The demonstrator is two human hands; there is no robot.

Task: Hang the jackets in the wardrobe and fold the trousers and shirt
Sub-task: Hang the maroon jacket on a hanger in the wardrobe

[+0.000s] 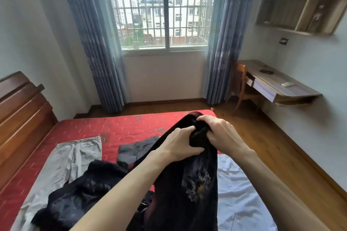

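I hold a black jacket (195, 183) with a pale embroidered pattern up over the red bed (131, 127). My left hand (180, 144) and my right hand (219, 133) both grip its bunched top, close together. Its lower part trails down to the bed at the lower left. Beige trousers (69, 159) lie flat on the left of the mattress. A grey folded garment (135, 150) sits in the middle, partly behind my left arm. A white shirt (238, 193) is spread on the right side of the bed.
A wooden headboard (20, 118) stands at the left. A wall desk (277, 84) with a chair (242, 84) is at the right, under open wall shelves (304, 1). A barred window (165, 9) with blue curtains faces me. Wooden floor runs along the bed's right side.
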